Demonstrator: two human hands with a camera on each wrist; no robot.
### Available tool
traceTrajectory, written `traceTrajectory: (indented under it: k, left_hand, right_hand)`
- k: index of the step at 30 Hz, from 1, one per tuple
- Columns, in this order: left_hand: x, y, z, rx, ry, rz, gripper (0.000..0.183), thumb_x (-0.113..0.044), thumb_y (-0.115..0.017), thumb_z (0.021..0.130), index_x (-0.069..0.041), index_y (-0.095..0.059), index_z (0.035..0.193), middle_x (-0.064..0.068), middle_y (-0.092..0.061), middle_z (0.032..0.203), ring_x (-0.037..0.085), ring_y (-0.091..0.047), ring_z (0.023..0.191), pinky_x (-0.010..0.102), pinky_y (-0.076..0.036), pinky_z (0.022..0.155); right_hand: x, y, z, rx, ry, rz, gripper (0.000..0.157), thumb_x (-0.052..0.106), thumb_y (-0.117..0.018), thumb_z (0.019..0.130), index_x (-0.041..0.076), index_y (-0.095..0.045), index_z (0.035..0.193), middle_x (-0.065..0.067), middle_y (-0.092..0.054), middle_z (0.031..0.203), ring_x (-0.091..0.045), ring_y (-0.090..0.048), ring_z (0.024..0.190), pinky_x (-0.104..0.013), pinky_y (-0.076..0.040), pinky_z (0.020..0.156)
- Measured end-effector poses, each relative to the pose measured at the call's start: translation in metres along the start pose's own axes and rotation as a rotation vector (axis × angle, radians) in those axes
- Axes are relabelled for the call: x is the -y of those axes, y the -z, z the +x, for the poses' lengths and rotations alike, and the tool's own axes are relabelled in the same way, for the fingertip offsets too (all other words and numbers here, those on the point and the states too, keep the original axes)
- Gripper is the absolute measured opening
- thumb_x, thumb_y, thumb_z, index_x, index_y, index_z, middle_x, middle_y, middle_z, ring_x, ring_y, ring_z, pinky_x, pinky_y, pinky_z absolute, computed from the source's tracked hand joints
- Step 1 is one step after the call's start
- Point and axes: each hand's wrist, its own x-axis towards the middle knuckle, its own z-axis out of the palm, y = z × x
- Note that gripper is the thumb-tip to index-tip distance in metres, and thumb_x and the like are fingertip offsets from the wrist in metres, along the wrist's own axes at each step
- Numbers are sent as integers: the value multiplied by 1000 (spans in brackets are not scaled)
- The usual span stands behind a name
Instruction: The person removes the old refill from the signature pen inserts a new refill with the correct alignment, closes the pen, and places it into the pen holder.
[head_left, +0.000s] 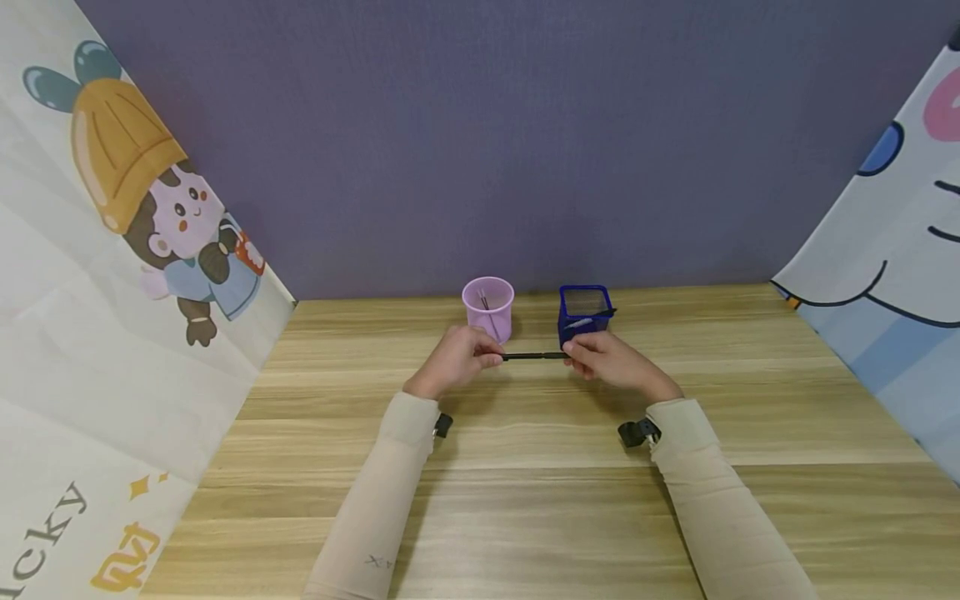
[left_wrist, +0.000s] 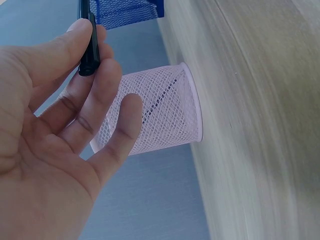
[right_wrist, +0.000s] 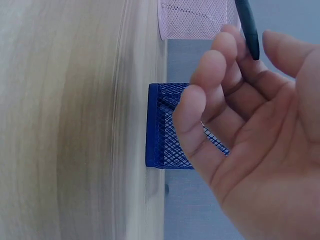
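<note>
A slim black pen (head_left: pixel 532 356) spans the gap between both hands, lying nearly level in the head view. My left hand (head_left: pixel 459 360) pinches its clip end between thumb and fingers, and the little finger stands out. At the tapered end my right hand (head_left: pixel 611 363) has curled fingers round the pen, with the thumb close beside it in the right wrist view. Just behind the left hand stands a pink round mesh pen holder (head_left: pixel 480 315) with thin dark sticks inside. A blue square mesh pen holder (head_left: pixel 572 332) stands behind the right hand, a dark pen (head_left: pixel 602 315) leaning in it.
The holders stand side by side near the back edge of the wooden table (head_left: pixel 540 517). A grey-blue panel (head_left: pixel 525 142) rises behind them. Printed cloths hang at the left (head_left: pixel 90 350) and right (head_left: pixel 907 325).
</note>
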Motion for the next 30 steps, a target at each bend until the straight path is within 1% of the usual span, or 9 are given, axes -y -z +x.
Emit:
traceTrajectory:
  k: [5, 12, 18, 23, 30]
  left_hand:
    - [0, 0, 0, -2, -1, 8, 7, -10, -77, 90, -7, -81, 95, 4, -78, 87, 9, -68, 77, 21, -57, 72]
    - [-1, 1, 0, -3, -3, -3, 7, -10, -78, 90, -7, -80, 95, 4, -78, 87, 9, -68, 77, 20, -57, 71]
    - [0, 0, 0, 0, 4, -6, 7, -10, -78, 90, -7, -80, 95, 5, -78, 88, 9, -69, 77, 20, -57, 71]
    - [1, 0, 0, 1, 9, -4, 8, -10, -77, 90, -6, -80, 96, 5, -78, 89, 10, -70, 78, 21, -58, 73]
    - [1, 1, 0, 0, 20, 2, 7, -10, -78, 90, -7, -80, 96, 4, -78, 88, 10, -69, 79, 22, -57, 74]
  right_hand:
    - [1, 1, 0, 14, -21, 12, 42, 26, -44, 111, -8, -65, 99, -15, -62, 80, -14, -54, 66, -28, -48, 61]
    - [2, 0, -1, 19, -24, 0, 41, 26, -44, 111, -6, -65, 99, -13, -61, 80, -14, -53, 66, -28, -48, 61]
    - [2, -1, 0, 23, -14, -2, 41, 28, -44, 111, -6, -64, 98, -8, -58, 76, -14, -50, 63, -26, -43, 58]
    - [4, -1, 0, 13, -2, -7, 38, 26, -45, 111, -5, -62, 96, -6, -55, 73, -13, -47, 60, -25, -40, 56]
    - [5, -4, 0, -15, 19, -7, 30, 22, -45, 111, 1, -60, 94, -5, -51, 69, -11, -39, 53, -27, -36, 51]
